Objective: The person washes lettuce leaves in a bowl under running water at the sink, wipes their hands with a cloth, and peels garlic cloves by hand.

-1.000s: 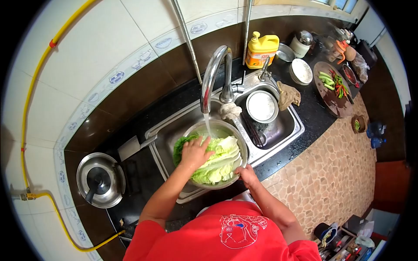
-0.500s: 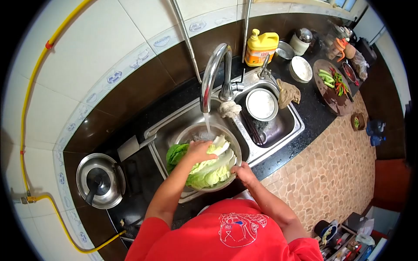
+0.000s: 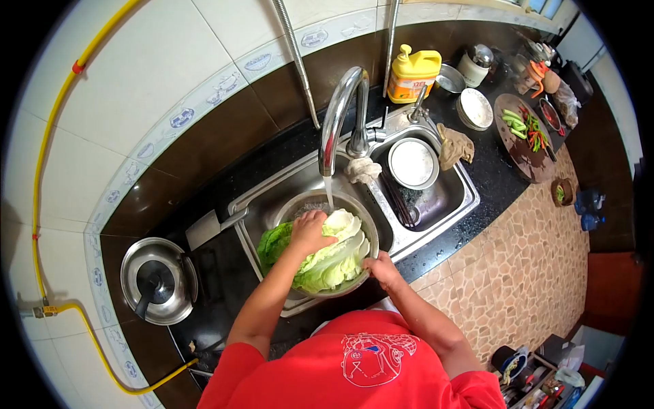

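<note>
A metal basin [image 3: 373,230] sits in the left bowl of the sink, and pale green lettuce leaves [image 3: 338,262] fill most of it. Water runs in a thin stream from the curved faucet [image 3: 332,129] into the basin's far side. My left hand [image 3: 313,234] lies over the leaves with its fingers curled onto them and the thumb pointing right; the undersides of the fingers are hidden. At the basin's near right edge, my right hand [image 3: 385,269] is closed on the rim.
The right sink bowl [image 3: 446,191] holds a white bowl [image 3: 413,163] and dark chopsticks [image 3: 398,201]. A cleaver [image 3: 204,230] lies at the sink's left edge, beside a metal pan [image 3: 158,281]. Behind stand a yellow jug [image 3: 414,75] and stacked bowls [image 3: 475,109]; cut vegetables lie on a round board [image 3: 521,153].
My left hand has shifted slightly over the leaves, its fingers drawn closer together, and more of the white leaf ribs shows. The right hand keeps its hold on the rim.
</note>
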`<action>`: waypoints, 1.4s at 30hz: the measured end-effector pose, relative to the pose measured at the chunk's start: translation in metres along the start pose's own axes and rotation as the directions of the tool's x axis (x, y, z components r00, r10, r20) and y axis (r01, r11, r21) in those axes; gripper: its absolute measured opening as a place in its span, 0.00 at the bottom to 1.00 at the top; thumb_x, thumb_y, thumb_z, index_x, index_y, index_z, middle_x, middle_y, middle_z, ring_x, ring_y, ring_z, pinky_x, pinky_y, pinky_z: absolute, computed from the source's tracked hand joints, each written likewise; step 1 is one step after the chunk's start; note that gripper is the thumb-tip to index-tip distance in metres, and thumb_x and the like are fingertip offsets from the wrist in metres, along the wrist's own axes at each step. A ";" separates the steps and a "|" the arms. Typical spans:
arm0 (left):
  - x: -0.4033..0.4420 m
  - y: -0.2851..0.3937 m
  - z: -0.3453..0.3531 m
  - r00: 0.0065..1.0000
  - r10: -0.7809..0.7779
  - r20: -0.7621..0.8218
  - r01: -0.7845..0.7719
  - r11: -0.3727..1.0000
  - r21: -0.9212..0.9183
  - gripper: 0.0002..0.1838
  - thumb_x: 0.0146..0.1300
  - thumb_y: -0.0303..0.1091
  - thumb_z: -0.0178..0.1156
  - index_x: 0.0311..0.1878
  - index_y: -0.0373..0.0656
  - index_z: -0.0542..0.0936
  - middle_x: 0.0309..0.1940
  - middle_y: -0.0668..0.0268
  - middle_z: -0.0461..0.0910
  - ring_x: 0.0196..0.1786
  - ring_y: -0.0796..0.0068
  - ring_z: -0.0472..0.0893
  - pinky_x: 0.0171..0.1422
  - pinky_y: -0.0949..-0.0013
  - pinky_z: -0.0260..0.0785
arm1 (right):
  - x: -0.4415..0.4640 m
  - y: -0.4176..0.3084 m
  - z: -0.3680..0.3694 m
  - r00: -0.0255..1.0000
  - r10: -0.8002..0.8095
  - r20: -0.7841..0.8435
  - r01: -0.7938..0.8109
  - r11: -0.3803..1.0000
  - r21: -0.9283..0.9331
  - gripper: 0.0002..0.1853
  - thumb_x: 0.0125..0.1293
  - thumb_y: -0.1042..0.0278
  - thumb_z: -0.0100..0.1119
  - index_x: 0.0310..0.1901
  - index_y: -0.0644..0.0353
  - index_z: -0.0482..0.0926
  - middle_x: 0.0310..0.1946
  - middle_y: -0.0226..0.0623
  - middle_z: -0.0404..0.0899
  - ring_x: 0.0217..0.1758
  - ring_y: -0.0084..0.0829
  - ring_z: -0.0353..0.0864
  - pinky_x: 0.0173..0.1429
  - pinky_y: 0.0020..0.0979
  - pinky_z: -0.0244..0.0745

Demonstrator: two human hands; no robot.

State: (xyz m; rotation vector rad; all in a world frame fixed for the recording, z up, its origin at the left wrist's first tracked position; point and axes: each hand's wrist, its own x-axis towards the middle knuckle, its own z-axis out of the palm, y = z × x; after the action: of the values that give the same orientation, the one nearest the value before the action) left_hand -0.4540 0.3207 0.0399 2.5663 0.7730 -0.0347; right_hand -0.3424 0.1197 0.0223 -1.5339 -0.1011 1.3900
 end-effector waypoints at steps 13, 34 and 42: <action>0.014 0.006 0.023 0.997 -0.065 0.038 0.067 0.997 -0.046 0.39 0.49 0.63 0.56 0.58 0.45 0.65 0.51 0.50 0.74 0.53 0.48 0.73 0.59 0.50 0.57 | 0.003 0.005 -0.002 1.000 -0.008 0.005 0.007 0.999 0.052 0.18 0.48 0.76 0.53 0.44 0.69 0.76 0.31 0.36 0.78 0.31 0.28 0.76 0.36 0.27 0.71; 0.042 0.012 0.028 0.977 0.033 -0.213 -0.048 0.997 -0.063 0.13 0.57 0.43 0.54 0.31 0.43 0.78 0.28 0.55 0.78 0.37 0.54 0.77 0.43 0.57 0.69 | 0.004 -0.008 -0.008 0.998 -0.055 -0.028 0.057 0.996 0.073 0.19 0.49 0.77 0.53 0.46 0.66 0.75 0.33 0.35 0.78 0.32 0.27 0.76 0.37 0.26 0.71; -0.035 -0.001 -0.017 0.847 -0.215 -0.486 0.307 0.945 0.116 0.28 0.58 0.49 0.55 0.59 0.45 0.68 0.63 0.48 0.56 0.66 0.45 0.54 0.67 0.47 0.45 | 0.009 0.003 -0.016 0.990 -0.056 -0.127 0.069 0.992 0.102 0.13 0.46 0.73 0.55 0.37 0.64 0.77 0.24 0.32 0.77 0.22 0.24 0.71 0.24 0.24 0.65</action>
State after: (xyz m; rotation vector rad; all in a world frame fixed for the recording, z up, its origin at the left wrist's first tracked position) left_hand -0.4855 0.3111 0.0598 2.6555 1.3597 0.4667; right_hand -0.3282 0.1143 0.0105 -1.5117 0.0017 1.2285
